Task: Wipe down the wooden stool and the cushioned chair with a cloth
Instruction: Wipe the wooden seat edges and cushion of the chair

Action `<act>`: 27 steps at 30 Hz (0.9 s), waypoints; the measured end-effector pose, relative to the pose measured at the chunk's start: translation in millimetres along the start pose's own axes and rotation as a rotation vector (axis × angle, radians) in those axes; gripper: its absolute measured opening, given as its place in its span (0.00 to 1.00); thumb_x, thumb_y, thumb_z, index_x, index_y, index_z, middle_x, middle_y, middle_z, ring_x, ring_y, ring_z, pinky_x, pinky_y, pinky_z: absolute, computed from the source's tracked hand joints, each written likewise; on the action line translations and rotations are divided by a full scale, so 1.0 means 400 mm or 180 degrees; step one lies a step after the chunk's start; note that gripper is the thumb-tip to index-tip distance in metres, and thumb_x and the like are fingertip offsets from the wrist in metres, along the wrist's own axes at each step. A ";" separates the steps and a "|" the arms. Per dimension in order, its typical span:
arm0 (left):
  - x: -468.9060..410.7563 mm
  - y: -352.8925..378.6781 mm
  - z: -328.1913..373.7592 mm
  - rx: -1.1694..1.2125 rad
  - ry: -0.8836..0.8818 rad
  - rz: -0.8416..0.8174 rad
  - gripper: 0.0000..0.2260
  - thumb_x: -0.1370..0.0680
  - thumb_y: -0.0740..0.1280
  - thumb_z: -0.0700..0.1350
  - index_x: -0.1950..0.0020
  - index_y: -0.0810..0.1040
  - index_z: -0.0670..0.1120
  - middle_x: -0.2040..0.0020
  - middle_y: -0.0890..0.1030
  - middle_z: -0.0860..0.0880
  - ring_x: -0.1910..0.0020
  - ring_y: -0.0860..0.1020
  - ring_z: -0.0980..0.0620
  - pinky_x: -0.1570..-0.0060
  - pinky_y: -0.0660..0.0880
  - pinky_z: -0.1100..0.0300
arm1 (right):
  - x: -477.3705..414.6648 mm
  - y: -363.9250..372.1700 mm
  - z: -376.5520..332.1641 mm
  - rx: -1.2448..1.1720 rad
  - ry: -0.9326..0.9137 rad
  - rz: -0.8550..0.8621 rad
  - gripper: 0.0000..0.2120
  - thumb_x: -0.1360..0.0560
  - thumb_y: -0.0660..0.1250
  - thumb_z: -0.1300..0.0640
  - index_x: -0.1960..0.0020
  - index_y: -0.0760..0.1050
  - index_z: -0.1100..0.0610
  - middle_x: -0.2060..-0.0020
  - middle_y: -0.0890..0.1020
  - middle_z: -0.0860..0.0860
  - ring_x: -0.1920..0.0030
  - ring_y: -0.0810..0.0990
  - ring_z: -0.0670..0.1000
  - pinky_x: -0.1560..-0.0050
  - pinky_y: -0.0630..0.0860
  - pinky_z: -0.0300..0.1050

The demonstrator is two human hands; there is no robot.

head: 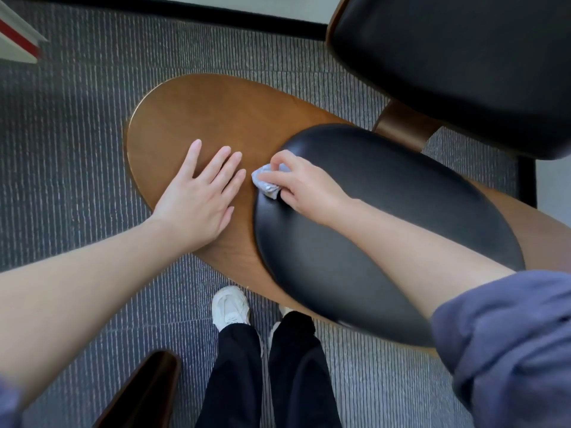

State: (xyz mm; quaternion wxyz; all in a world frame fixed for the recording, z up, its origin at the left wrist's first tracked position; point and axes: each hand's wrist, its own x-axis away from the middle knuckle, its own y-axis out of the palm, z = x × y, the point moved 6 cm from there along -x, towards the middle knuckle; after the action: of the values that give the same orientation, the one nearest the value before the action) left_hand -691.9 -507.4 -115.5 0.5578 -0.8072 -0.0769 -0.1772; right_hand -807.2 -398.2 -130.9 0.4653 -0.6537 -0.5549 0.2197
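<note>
A brown wooden seat (pixel 204 112) with a rounded left end fills the middle of the head view. A black oval cushion (pixel 386 193) lies on its right part. My left hand (pixel 202 193) lies flat on the bare wood, fingers straight and spread. My right hand (pixel 301 183) grips a small crumpled pale-blue cloth (pixel 265 182) and presses it on the cushion's left edge, where cushion meets wood. A black padded backrest (pixel 457 63) on a wooden post (pixel 404 125) stands at the upper right.
Grey striped carpet (pixel 77 125) surrounds the seat. My legs in black trousers and a white shoe (pixel 231 307) stand just in front of the seat's near edge. A dark wooden piece (pixel 148 387) juts in at the bottom left. A white and red object (pixel 18 35) sits at the top left.
</note>
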 end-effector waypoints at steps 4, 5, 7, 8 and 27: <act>0.010 -0.001 -0.003 0.0103 -0.0017 0.0091 0.29 0.19 0.44 0.55 0.20 0.51 0.44 0.21 0.51 0.39 0.22 0.50 0.40 0.28 0.44 0.34 | 0.029 0.031 -0.060 0.0108 -0.0256 -0.0067 0.19 0.26 0.52 0.58 0.44 0.79 0.54 0.44 0.74 0.56 0.54 0.74 0.59 0.65 0.76 0.53; 0.014 -0.001 -0.002 0.0131 -0.0016 0.0140 0.29 0.19 0.45 0.55 0.20 0.50 0.44 0.21 0.52 0.39 0.22 0.52 0.40 0.28 0.44 0.34 | 0.039 0.038 -0.076 0.0133 -0.0363 -0.0073 0.20 0.26 0.50 0.56 0.45 0.79 0.54 0.45 0.75 0.56 0.55 0.75 0.59 0.66 0.76 0.51; 0.022 -0.004 0.001 0.0213 -0.0032 0.0271 0.29 0.20 0.50 0.55 0.20 0.53 0.44 0.21 0.55 0.38 0.23 0.55 0.39 0.28 0.45 0.33 | 0.075 0.057 -0.107 0.0180 -0.0616 -0.0077 0.19 0.26 0.51 0.56 0.48 0.80 0.53 0.47 0.77 0.56 0.58 0.75 0.58 0.68 0.74 0.47; 0.025 -0.004 0.003 0.0239 -0.0055 0.0317 0.29 0.20 0.52 0.54 0.21 0.55 0.44 0.22 0.57 0.38 0.23 0.57 0.39 0.29 0.46 0.33 | 0.099 0.070 -0.119 0.0233 -0.0752 -0.0062 0.18 0.26 0.52 0.57 0.50 0.80 0.53 0.47 0.78 0.56 0.59 0.75 0.57 0.69 0.73 0.46; 0.055 -0.001 0.154 0.0877 -0.0501 0.0179 0.33 0.25 0.52 0.54 0.21 0.56 0.43 0.23 0.59 0.38 0.22 0.54 0.40 0.29 0.46 0.31 | 0.422 0.209 -0.069 0.0701 -0.1712 -0.0486 0.09 0.22 0.60 0.59 0.56 0.75 0.46 0.47 0.78 0.47 0.59 0.72 0.53 0.70 0.71 0.45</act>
State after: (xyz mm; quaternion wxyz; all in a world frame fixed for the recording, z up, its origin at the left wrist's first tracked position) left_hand -659.4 -451.7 -126.5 0.6603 -0.7362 -0.1213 -0.0856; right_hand -693.0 -247.4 -150.5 0.3849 -0.4740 -0.6787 0.4081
